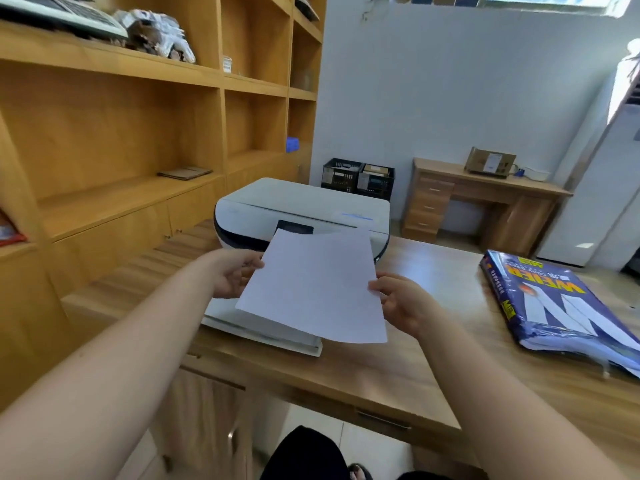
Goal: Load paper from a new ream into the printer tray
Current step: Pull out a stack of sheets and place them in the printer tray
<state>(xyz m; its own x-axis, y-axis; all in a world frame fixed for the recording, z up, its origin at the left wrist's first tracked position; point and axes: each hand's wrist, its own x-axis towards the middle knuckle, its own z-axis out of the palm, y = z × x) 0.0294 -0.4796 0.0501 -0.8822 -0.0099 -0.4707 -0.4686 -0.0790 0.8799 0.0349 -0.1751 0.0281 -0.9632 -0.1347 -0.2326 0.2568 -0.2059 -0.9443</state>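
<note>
Both hands hold a stack of white paper (313, 285) in the air above the printer's pulled-out tray (277, 336). The left hand (232, 273) grips the stack's left edge, fingers curled under it and thumb at the edge. The right hand (403, 301) grips the right edge, thumb on top and fingers beneath. The stack is tilted, its far edge raised toward the printer's front and its near right corner overhanging the tray. How many sheets it holds cannot be told.

The white printer (301, 211) sits at the far left part of the wooden tabletop (398, 375), its lid closed and a dark panel showing just behind the paper's far edge. The tray projects from its front toward the near edge of the tabletop; its contents are mostly hidden by the held paper.

The ream (561, 306), in a blue wrapper with large white and yellow lettering, lies flat near the right edge of the tabletop, well apart from the printer. Its near end looks torn open, with white sheet edges showing.

Wooden shelving (138, 116) stands along the left side. A small desk (485, 195) carrying a cardboard box stands against the far wall, with two black crates (358, 178) on the floor beside it.
</note>
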